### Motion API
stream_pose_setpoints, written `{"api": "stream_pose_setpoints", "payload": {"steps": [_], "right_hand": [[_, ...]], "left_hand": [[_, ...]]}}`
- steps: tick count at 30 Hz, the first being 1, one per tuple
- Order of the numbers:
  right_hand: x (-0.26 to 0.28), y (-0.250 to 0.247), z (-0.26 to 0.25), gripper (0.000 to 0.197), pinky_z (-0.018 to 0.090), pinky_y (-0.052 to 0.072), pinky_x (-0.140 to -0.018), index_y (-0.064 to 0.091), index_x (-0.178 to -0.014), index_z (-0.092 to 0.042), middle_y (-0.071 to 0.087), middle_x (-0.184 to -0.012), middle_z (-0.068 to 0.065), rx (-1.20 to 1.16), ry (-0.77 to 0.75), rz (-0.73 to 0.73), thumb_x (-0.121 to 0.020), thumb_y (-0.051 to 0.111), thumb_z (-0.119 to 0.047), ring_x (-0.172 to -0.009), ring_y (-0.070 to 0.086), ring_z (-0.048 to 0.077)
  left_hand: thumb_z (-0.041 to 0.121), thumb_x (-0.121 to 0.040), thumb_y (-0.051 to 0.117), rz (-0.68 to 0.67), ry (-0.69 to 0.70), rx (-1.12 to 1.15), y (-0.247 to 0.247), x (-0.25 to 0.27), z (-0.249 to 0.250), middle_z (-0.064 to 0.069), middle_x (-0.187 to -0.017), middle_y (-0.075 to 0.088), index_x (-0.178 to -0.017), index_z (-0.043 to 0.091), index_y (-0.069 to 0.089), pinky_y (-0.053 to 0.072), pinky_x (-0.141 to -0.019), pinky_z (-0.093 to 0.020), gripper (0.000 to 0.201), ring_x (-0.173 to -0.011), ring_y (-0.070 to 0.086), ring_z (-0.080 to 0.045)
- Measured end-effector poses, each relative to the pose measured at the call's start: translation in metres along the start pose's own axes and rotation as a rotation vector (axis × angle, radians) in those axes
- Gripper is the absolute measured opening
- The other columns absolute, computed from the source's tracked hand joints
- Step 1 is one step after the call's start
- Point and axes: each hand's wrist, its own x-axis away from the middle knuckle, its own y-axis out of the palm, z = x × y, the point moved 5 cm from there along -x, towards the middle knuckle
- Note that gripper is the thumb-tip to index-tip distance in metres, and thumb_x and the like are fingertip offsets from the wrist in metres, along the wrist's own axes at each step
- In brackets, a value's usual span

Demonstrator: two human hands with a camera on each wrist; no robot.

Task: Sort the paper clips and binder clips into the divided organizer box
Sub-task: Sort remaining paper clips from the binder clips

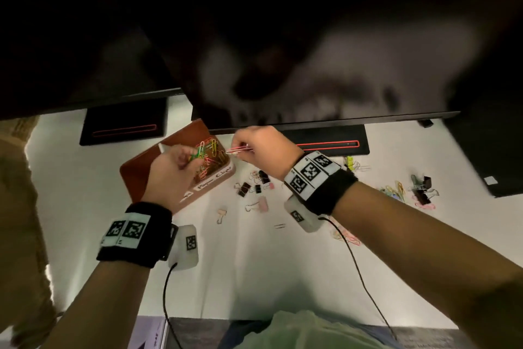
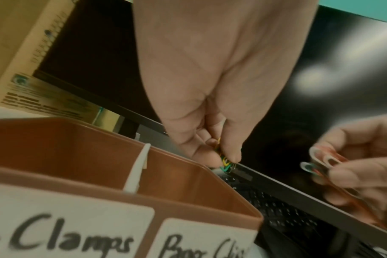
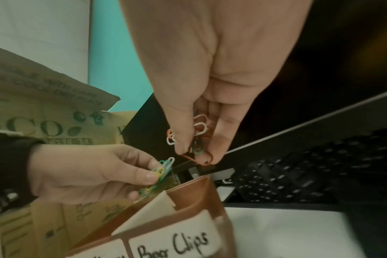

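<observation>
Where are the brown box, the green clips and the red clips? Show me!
brown box [image 1: 133,176]: head view, on its bare left wall.
green clips [image 3: 164,168]: right wrist view, on the bunch the left hand [image 3: 88,174] pinches.
red clips [image 1: 237,149]: head view, on the wires the right hand [image 1: 263,147] pinches.

An office desk: I sit at a white desktop [image 1: 85,178] under two dark monitors [image 1: 311,51], whose black stands [image 1: 124,125] rest on it. A black keyboard [image 3: 298,174] lies beside them, and a printed cardboard carton [image 3: 44,118] stands to my left. Stationery is everywhere: colored paper clips [image 1: 396,190], binder clips [image 1: 246,188] and a hand-labeled brown organizer box [image 1: 135,173].
</observation>
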Motion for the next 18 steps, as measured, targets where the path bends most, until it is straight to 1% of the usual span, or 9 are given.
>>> {"api": "stream_pose_setpoints", "payload": {"steps": [2,4,6,8,10,13,15,16,18], "right_hand": [[-0.028,0.017,-0.019,0.016,0.035,0.048,-0.089,0.065,-0.103,-0.013,0.066,-0.106,0.008,-0.038,0.001,0.018,-0.088,0.061,-0.014,-0.097,0.061,0.022],[-0.048,0.037,-0.029,0.026,0.035,0.047,-0.094,0.061,-0.116,-0.013,0.066,-0.114,0.01,-0.075,0.043,0.018,-0.09,0.059,-0.016,-0.105,0.061,0.025],[-0.057,0.055,-0.031,0.035,0.032,0.045,-0.097,0.053,-0.129,-0.013,0.063,-0.122,0.012,-0.102,0.104,-0.016,-0.094,0.053,-0.019,-0.112,0.059,0.026],[-0.055,0.063,-0.028,0.037,0.032,0.045,-0.098,0.047,-0.134,-0.016,0.061,-0.125,0.012,-0.124,0.13,-0.021,-0.097,0.046,-0.019,-0.114,0.058,0.026],[-0.044,0.057,-0.021,0.034,0.032,0.046,-0.099,0.05,-0.131,-0.016,0.062,-0.125,0.01,-0.154,0.103,0.023,-0.098,0.043,-0.016,-0.113,0.059,0.023],[-0.012,0.038,0.004,0.027,0.03,0.048,-0.096,0.06,-0.118,-0.015,0.064,-0.118,0.004,-0.153,0.037,0.127,-0.096,0.044,-0.012,-0.107,0.06,0.017],[0.016,0.025,0.034,0.023,0.034,0.053,-0.088,0.063,-0.111,-0.017,0.064,-0.111,0.001,-0.118,0.067,0.178,-0.095,0.048,-0.013,-0.097,0.063,0.015],[0.031,0.019,0.051,0.022,0.034,0.053,-0.087,0.064,-0.109,-0.017,0.064,-0.108,0.001,-0.087,0.099,0.199,-0.093,0.05,-0.012,-0.095,0.063,0.016],[0.062,0.006,0.087,0.021,0.035,0.05,-0.091,0.066,-0.107,-0.017,0.065,-0.105,0.002,0.013,0.18,0.25,-0.089,0.057,-0.011,-0.099,0.061,0.02]], "left_hand": [[0.012,-0.086,0.063,0.007,-0.047,-0.002,-0.005,-0.011,-0.011,0.003,-0.077,0.065,-0.091,0.009,0.062,0.05,-0.062,-0.021,0.006,-0.071,0.063,-0.013],[0.012,-0.089,0.059,-0.011,-0.075,0.01,-0.007,-0.018,-0.021,0.002,-0.084,0.066,-0.097,0.008,0.063,0.054,-0.074,-0.031,0.01,-0.08,0.065,-0.017],[0.013,-0.092,0.051,-0.051,-0.08,-0.04,-0.009,-0.021,-0.028,-0.006,-0.106,0.067,-0.112,0.009,0.062,0.05,-0.094,-0.039,0.023,-0.101,0.063,-0.024],[0.011,-0.094,0.046,-0.066,-0.049,-0.129,-0.012,-0.02,-0.029,-0.009,-0.124,0.06,-0.126,0.007,0.054,0.04,-0.104,-0.034,0.033,-0.117,0.055,-0.024],[0.01,-0.095,0.045,-0.06,0.0,-0.1,-0.014,-0.015,-0.026,-0.008,-0.13,0.056,-0.13,0.009,0.05,0.038,-0.106,-0.031,0.036,-0.12,0.052,-0.019],[0.011,-0.094,0.049,-0.065,0.059,0.071,-0.006,-0.008,-0.025,-0.002,-0.124,0.06,-0.123,0.018,0.056,0.042,-0.103,-0.033,0.03,-0.114,0.055,-0.01],[0.014,-0.093,0.053,-0.11,0.103,0.137,0.009,0.001,-0.017,0.005,-0.114,0.064,-0.112,0.024,0.06,0.048,-0.097,-0.032,0.024,-0.107,0.059,-0.007],[0.014,-0.092,0.054,-0.138,0.138,0.144,0.018,0.007,-0.01,0.006,-0.111,0.064,-0.109,0.026,0.06,0.049,-0.093,-0.029,0.021,-0.103,0.06,-0.006],[0.013,-0.091,0.055,-0.207,0.217,0.109,0.041,0.017,0.005,0.007,-0.107,0.064,-0.105,0.024,0.062,0.05,-0.084,-0.021,0.019,-0.097,0.061,-0.005]]}}
